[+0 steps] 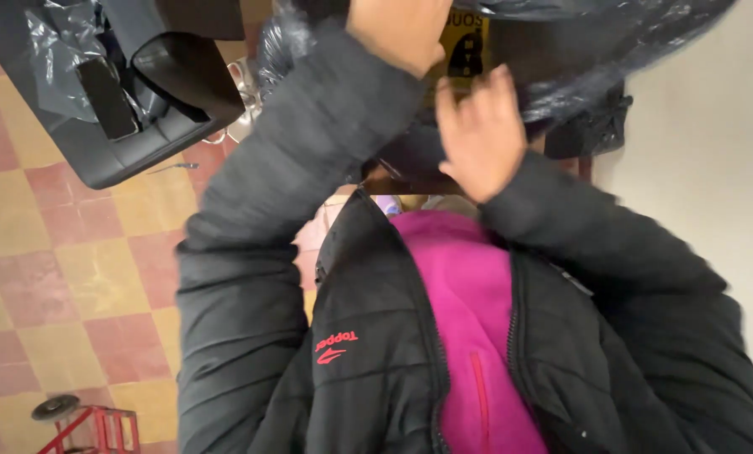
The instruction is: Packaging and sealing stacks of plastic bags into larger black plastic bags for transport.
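The left hand is up high, at the edge of a big black plastic bag. Its fingers are cut off by the top of the picture, so I cannot tell if it grips. The right hand is open with fingers spread, just under the bag (it looks blurry). Both arms wear a black puffy jacket over a pink top. A black chair stands on the red and yellow tile floor.
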